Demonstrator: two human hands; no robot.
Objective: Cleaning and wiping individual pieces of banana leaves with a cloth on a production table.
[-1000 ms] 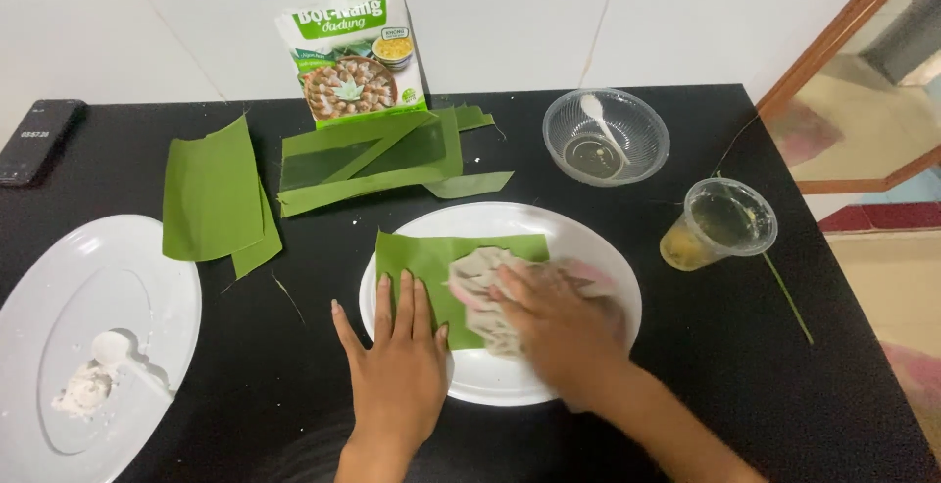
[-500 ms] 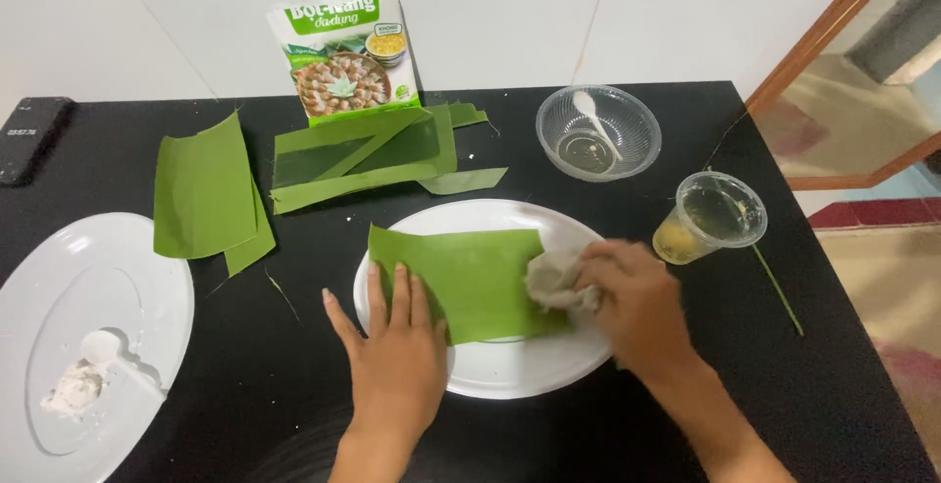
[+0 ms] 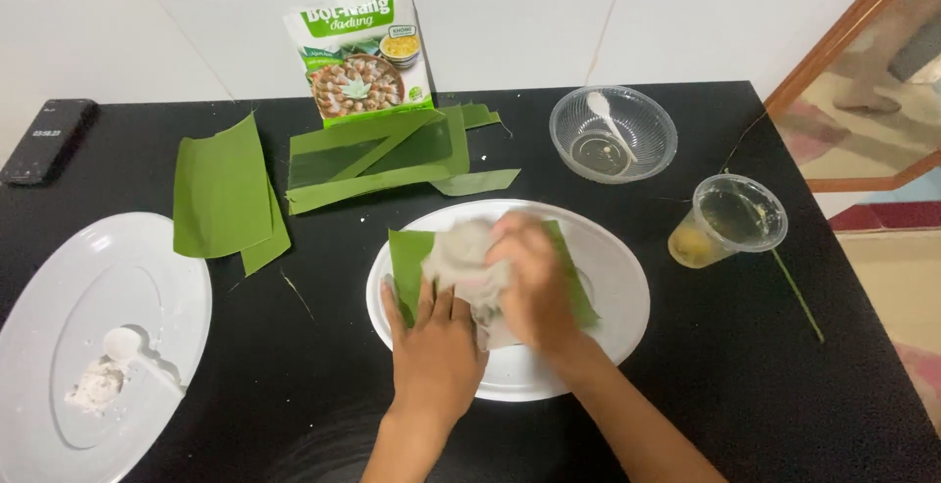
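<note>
Below me is a black table (image 3: 294,385) pushed against a white tiled wall (image 3: 549,13), with a wooden frame (image 3: 833,52) and patterned floor off to the right. At the wall stands a flat pouch (image 3: 361,57), green and white, with a picture of a round plate of food on its front. Just before it lie cut strips of green leaf (image 3: 392,155), and left of those a folded leaf stack (image 3: 225,197). A dark phone (image 3: 47,140) lies at the far left edge. Right of the strips sits a clear bowl (image 3: 613,133) with a white spoon in it, and nearer me a clear cup (image 3: 727,220) with yellowish liquid. At my left is a white oval tray (image 3: 147,277) holding a spoon and a bit of white dough. In front of me a white plate (image 3: 618,287) carries a green leaf (image 3: 404,258). My left hand (image 3: 431,346) lies flat and open on that leaf, fingers spread. My right hand (image 3: 534,282) is curled over a pale cloth (image 3: 461,260), pressing it on the leaf; it is blurred.
</note>
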